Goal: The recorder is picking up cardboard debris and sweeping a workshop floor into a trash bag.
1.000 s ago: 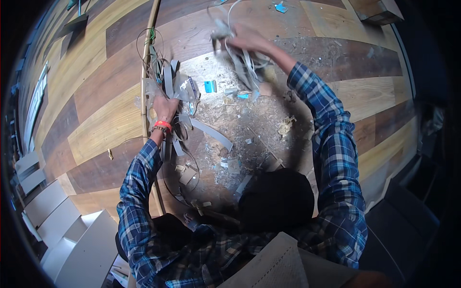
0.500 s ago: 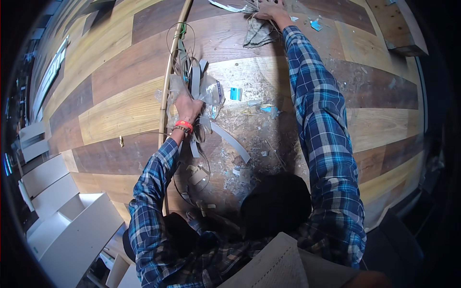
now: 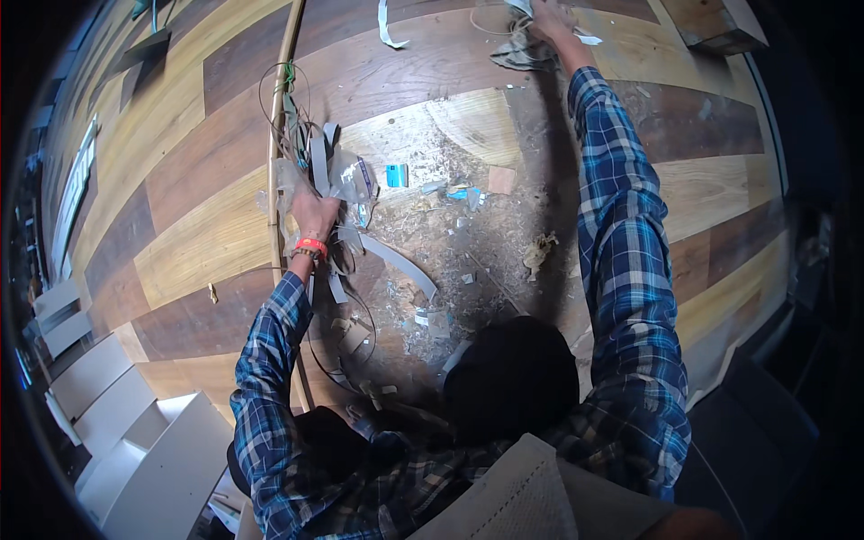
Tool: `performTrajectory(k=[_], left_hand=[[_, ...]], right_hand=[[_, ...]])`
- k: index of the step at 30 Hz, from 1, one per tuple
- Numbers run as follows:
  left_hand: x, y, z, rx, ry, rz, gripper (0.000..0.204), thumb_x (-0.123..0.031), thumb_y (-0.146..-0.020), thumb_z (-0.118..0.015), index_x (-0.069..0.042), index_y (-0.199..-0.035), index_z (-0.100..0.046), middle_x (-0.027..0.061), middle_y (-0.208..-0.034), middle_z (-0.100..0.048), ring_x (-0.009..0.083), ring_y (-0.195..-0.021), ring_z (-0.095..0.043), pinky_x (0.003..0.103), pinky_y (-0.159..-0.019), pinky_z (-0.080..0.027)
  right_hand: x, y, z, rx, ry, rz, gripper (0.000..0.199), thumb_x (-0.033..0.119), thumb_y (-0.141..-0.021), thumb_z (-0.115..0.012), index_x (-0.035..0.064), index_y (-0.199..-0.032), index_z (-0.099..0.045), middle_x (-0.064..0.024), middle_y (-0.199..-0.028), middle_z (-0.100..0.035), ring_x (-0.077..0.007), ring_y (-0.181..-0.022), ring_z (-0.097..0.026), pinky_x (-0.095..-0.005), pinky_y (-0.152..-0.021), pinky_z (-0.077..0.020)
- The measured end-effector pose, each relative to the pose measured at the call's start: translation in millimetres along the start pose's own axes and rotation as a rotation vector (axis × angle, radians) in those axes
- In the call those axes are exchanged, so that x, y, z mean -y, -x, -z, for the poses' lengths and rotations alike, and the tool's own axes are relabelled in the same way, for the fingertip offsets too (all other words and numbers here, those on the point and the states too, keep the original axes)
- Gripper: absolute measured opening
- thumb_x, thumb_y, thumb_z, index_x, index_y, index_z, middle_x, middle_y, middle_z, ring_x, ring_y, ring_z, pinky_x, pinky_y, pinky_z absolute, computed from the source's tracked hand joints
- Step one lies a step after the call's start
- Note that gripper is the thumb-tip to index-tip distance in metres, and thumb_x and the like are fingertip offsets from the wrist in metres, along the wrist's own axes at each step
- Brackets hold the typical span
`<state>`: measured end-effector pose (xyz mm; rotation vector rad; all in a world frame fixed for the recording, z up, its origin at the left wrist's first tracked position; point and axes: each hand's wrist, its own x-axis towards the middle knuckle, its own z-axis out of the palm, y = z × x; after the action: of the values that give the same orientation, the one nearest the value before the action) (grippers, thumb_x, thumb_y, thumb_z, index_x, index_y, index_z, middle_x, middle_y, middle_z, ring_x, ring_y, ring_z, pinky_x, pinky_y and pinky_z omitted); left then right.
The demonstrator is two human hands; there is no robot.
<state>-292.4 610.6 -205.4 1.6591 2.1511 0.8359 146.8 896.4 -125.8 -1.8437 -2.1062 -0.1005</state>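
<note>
Left of the floor's littered middle, well in from its right edge (image 3: 768, 144), the left hand (image 3: 315, 218) has its grip curled closed about a bundle of scrap, with grey strips (image 3: 319, 162) and a clear plastic bag (image 3: 353, 183) spilling out past the knuckles. The bundle lies just beside a long wooden pole (image 3: 274, 162), and a thin dark cord (image 3: 262, 90) loops out past its far end.

All of it should be light. The strips look springy and likely to fan apart, while the bag looks limp, crinkly and rather slippery. Best held around the middle, where strips and bag cross; picking up one end would probably let the rest slide out. The cord may snag.

Farther out, on the far side of the floor, the right hand (image 3: 554, 20) is at a crumpled grey cloth (image 3: 519, 54). The fingers are partly cut off by the frame, so I cannot tell how far that grip is closed. The cloth looks soft and floppy, easy to pinch up by a fold.
</note>
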Motion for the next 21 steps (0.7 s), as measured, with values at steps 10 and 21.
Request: performTrajectory(k=[10,21], left_hand=[[20,-5,-5,0.047,-0.128,0.013,0.040,-0.028,-0.068,-0.071,0.002,-0.092,-0.061,0.0232,-0.081,-0.066,0.0407,-0.076,-0.065,0.048,-0.068,-0.050],[-38,14,-41,0.141,-0.173,-0.228,0.042,-0.043,-0.073,-0.069,-0.006,-0.093,-0.066,0.0209,-0.079,-0.067,0.0389,-0.077,-0.066,0.047,-0.067,-0.052]], right_hand=[[96,138,-18,0.327,0.115,0.324,0.088,0.051,-0.061,-0.082,0.0103,-0.132,-0.049,-0.0239,-0.126,-0.050,-0.0458,-0.122,-0.042,-0.0590,-0.088,-0.0458],[233,283,-19,0.223,-0.231,-0.046,0.042,0.027,-0.084,-0.063,0.0040,-0.118,-0.055,-0.0295,-0.114,-0.054,-0.0482,-0.110,-0.048,-0.0533,-0.087,-0.0446]])
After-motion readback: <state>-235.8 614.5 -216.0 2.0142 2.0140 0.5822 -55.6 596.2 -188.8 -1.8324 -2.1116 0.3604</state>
